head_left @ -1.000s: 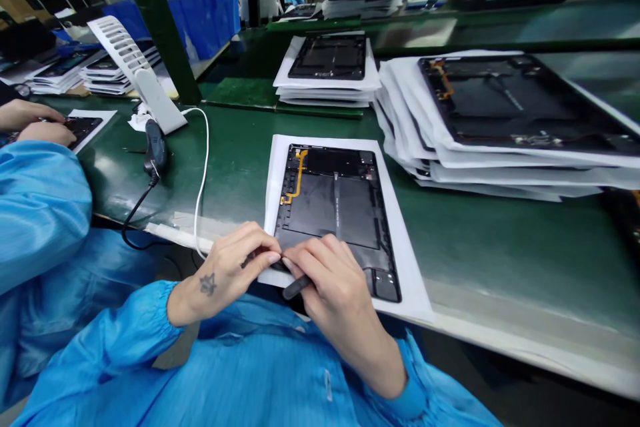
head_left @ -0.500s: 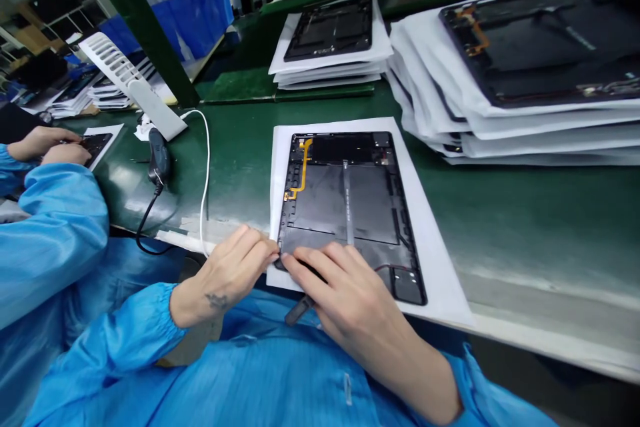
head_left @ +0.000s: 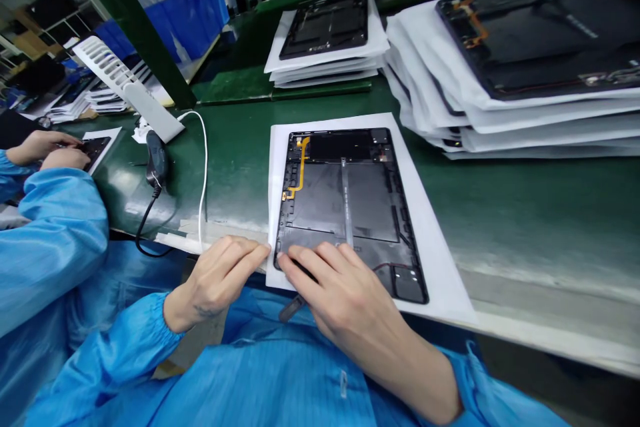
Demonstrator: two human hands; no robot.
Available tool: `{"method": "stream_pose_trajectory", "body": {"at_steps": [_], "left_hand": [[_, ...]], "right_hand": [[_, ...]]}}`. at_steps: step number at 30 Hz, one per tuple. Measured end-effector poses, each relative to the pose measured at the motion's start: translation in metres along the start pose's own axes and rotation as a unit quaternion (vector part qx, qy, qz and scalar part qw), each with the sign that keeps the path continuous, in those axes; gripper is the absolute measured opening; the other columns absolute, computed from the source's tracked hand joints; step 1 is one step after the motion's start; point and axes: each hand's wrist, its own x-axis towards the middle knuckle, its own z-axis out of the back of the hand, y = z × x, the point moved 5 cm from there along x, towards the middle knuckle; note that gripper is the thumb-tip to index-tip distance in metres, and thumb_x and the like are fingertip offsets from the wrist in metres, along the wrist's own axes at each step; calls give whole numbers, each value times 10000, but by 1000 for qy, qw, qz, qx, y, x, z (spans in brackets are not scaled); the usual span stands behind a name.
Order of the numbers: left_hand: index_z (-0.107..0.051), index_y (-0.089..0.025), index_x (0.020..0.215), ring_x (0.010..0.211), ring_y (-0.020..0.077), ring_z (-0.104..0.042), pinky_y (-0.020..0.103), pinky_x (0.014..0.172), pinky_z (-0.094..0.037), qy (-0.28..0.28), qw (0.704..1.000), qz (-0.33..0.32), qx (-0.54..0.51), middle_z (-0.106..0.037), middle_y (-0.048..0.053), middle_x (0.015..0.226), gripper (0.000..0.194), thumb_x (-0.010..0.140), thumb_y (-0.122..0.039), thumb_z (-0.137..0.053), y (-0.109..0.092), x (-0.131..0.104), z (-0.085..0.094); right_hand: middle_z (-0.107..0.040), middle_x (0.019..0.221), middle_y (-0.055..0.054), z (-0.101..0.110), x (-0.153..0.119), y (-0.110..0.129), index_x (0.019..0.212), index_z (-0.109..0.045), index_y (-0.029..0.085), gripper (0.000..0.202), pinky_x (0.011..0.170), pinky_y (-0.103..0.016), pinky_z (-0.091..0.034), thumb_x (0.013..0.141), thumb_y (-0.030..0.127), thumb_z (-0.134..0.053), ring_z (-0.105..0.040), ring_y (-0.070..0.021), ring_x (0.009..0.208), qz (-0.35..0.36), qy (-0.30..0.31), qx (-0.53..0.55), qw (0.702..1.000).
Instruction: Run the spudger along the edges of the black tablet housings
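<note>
An opened tablet housing (head_left: 325, 203), black inside with a yellow flex cable (head_left: 302, 170), lies on a sheet of white paper (head_left: 434, 253) at the bench edge. My right hand (head_left: 345, 293) rests over the housing's near left corner, fingers curled around a slim dark grey tool (head_left: 293, 307). The tool's blunt end sticks out below the palm, and its working end is hidden by the fingers. Just left of that corner is my left hand (head_left: 220, 280), with thumb and fingertips pinched together beside the paper's edge. Whatever is in that pinch cannot be made out.
Papers stacked with tablet housings (head_left: 540, 33) stand at the right, and a smaller stack (head_left: 327, 23) at the back. To the left are a white stand (head_left: 150, 107), its cable and a dark corded device (head_left: 157, 157). A co-worker's hands (head_left: 63, 150) work at far left.
My left hand has drawn back slightly left, away from the housing's corner. My right hand stays nearly in place with the tool. The whole view has shifted a little.
</note>
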Motion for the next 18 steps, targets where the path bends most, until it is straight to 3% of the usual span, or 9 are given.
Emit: {"method": "stream_pose_trajectory", "body": {"at_steps": [4,8,11,14,16,18], "left_hand": [[-494,-84,1423,931,208,-688,331,813,-596,18,999,-37,19,-722,143,1017,405,1029,-84,-401,-5,4,0],[-497,-19,1391,937,232,-683,350,802,-603,37,995,-75,48,-721,177,1027,388,1023,-81,-393,-10,8,1],[-551,18,1308,933,249,-686,362,787,-608,57,988,-101,99,-721,191,1020,344,1011,-78,-405,-19,12,2],[-606,60,1186,844,251,-684,367,744,-608,72,977,-125,155,-720,188,956,272,980,-63,-477,-29,13,1],[-611,29,1187,835,233,-678,352,746,-607,65,981,-118,141,-720,160,937,256,977,-61,-497,-28,12,0],[-598,-41,1243,903,213,-677,334,795,-605,45,994,-74,66,-717,133,970,288,992,-53,-459,-19,11,-2]], "right_hand": [[-705,989,-117,-3,-2,0,1085,-701,111,364,647,-377,-366,957,32,-369,-500,-220,768,3,0,-1,1000],[-710,1011,-112,-3,-4,-1,1133,-683,95,310,670,-385,-411,976,79,-416,-520,-227,797,-4,7,11,1000],[-701,1035,-124,7,-2,-6,1154,-661,95,295,711,-390,-472,1029,290,-478,-556,-237,847,-29,7,59,998],[-684,1033,-137,23,3,-15,1254,-602,107,487,725,-377,-508,1033,501,-422,-592,-240,867,-54,8,73,996],[-680,928,-102,34,7,-18,1295,-576,123,456,660,-347,-483,1053,459,-385,-592,-218,773,-47,1,30,998],[-660,817,-56,40,8,-19,1274,-590,142,330,602,-319,-438,1066,322,-408,-575,-186,678,-30,-10,-10,999]]}}
